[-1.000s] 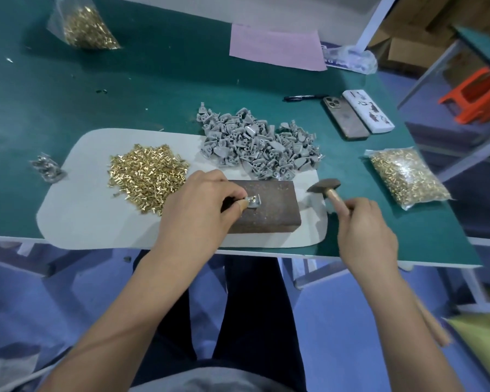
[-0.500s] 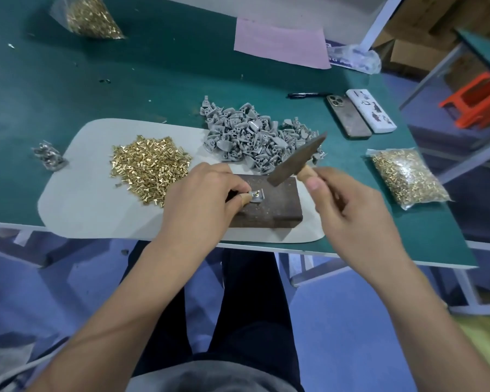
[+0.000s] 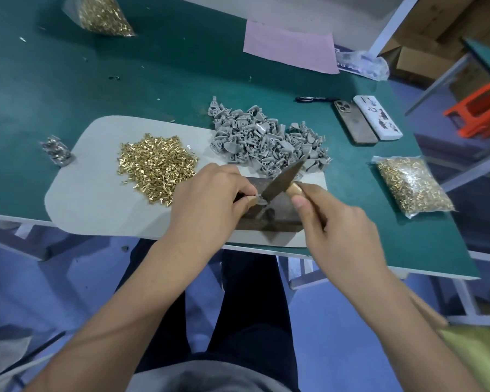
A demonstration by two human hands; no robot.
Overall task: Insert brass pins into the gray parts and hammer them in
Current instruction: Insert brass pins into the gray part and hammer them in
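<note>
Two clear bags of brass pins lay on the green table [image 3: 181,66]: one bag [image 3: 102,15] at the far left corner, another bag [image 3: 413,185] at the right edge. Loose brass pins [image 3: 156,165] and a heap of gray parts [image 3: 266,142] sat on a pale mat [image 3: 96,199]. The left hand [image 3: 210,202] pinched one gray part [image 3: 259,200] on a dark block [image 3: 277,216]; the right hand [image 3: 337,224], fingers curled around the wooden handle, held the hammer [image 3: 283,179], its head blurred, just above that part.
</note>
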